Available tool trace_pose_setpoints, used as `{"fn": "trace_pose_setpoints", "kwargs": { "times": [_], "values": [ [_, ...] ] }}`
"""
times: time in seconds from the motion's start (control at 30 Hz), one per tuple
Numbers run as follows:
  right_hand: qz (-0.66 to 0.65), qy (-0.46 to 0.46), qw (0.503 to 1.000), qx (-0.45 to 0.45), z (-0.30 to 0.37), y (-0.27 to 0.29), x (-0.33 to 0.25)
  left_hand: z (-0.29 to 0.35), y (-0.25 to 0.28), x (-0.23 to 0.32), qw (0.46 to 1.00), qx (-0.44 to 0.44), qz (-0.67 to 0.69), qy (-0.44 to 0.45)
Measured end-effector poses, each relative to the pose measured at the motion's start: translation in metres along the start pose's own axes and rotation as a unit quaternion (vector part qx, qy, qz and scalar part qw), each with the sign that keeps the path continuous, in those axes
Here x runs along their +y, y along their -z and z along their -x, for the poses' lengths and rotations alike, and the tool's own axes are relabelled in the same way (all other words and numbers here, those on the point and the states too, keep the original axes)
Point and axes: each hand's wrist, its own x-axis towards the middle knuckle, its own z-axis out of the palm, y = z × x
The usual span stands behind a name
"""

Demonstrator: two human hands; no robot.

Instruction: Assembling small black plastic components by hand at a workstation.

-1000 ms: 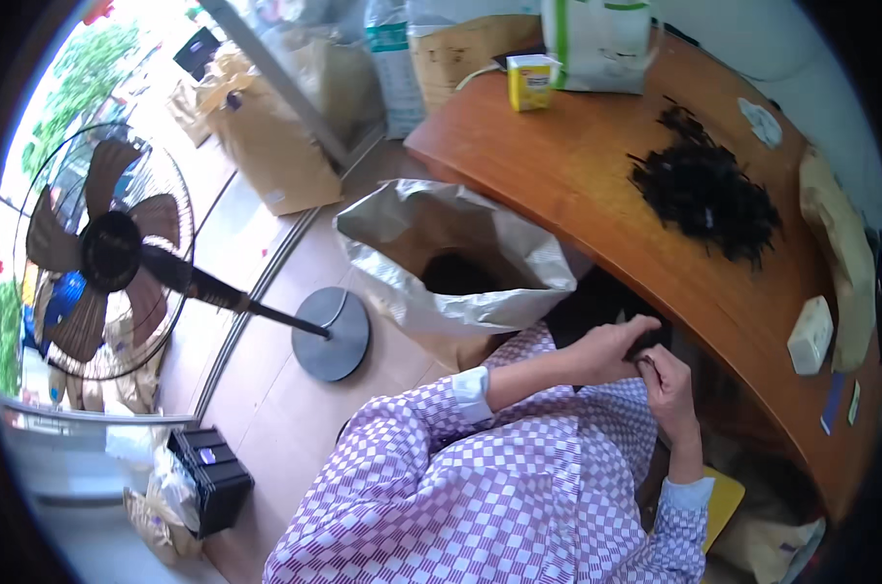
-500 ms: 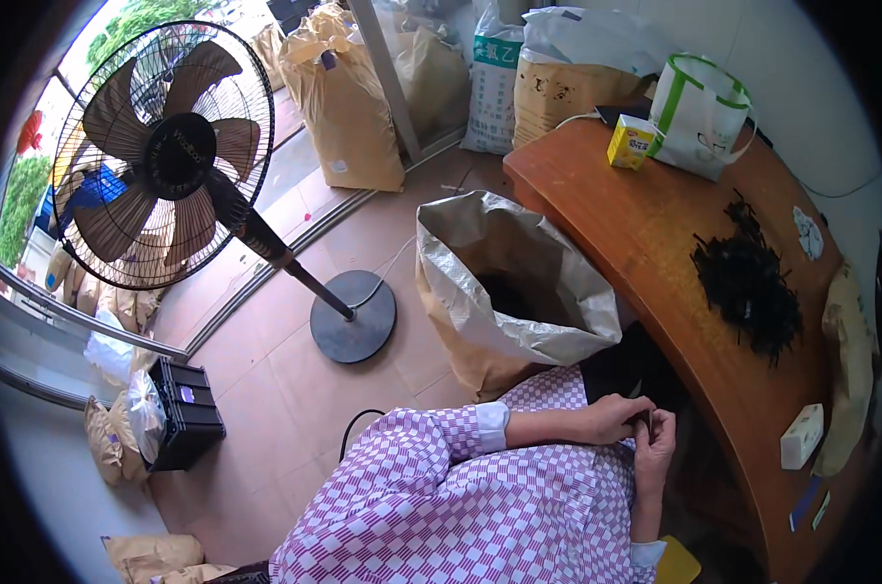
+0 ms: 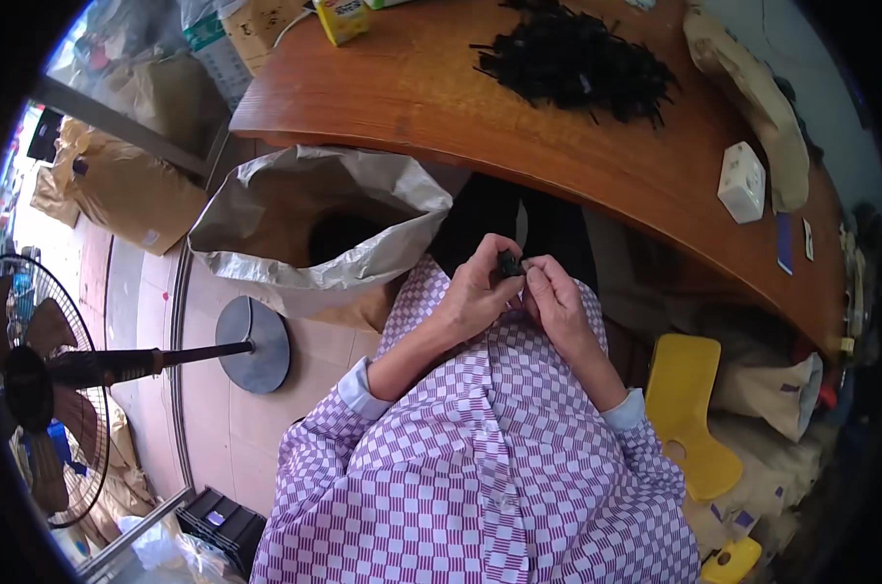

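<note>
Over my lap, my left hand (image 3: pixel 472 292) is closed around a small black piece (image 3: pixel 508 263), its fingertips and thumb pinching it. My right hand (image 3: pixel 558 302) meets it from the other side, thumb and forefinger pressed together at the edge of the same piece. Most of the piece is hidden by the fingers, so its exact kind cannot be made out. On the wooden table (image 3: pixel 412 88) ahead lies a tangled heap of thin black strips (image 3: pixel 577 63). A large open woven sack (image 3: pixel 266 268) with something dark inside stands to the left of my hands.
A black pedestal fan (image 3: pixel 47 389) rises at left from its round base (image 3: pixel 253 346). The table also bears a yellow box (image 3: pixel 342 19), a white box (image 3: pixel 742 182) and a long tan bag (image 3: pixel 752 92). A yellow chair (image 3: pixel 689 409) stands at right. A brown paper sack (image 3: pixel 134 185) stands far left.
The view has turned right, so the table and sack now lie ahead and the fan at far left. Both hands stay together over the lap, with the black piece now more visible.
</note>
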Motion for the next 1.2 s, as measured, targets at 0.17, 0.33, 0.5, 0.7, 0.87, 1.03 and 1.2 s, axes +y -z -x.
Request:
{"fn": "trace_pose_setpoints", "kwargs": {
  "times": [0.17,0.33,0.5,0.7,0.87,1.03,1.2],
  "values": [
    [0.008,0.009,1.0,0.004,0.001,0.005,0.007,-0.003,-0.007,-0.002,1.0,-0.019,-0.012,0.015],
    [0.026,0.011,1.0,-0.01,0.005,0.007,0.009,-0.001,-0.012,-0.008,0.999,-0.004,-0.05,0.002],
    [0.072,0.022,0.997,-0.014,0.007,0.011,0.018,0.002,-0.014,-0.006,0.996,-0.002,-0.088,-0.006],
    [0.128,0.065,0.99,0.014,0.005,0.005,0.016,0.002,-0.017,-0.006,0.977,0.03,-0.212,-0.026],
    [0.202,0.067,0.977,0.024,0.003,0.003,0.018,0.001,-0.022,0.001,0.943,0.076,-0.316,-0.069],
    [0.118,0.064,0.99,0.053,0.004,0.005,0.024,-0.004,-0.024,-0.002,0.929,0.08,-0.334,-0.141],
    [-0.005,0.061,0.996,0.061,0.006,0.008,0.014,-0.006,-0.01,0.01,0.999,0.042,0.033,0.008]
  ]
}}
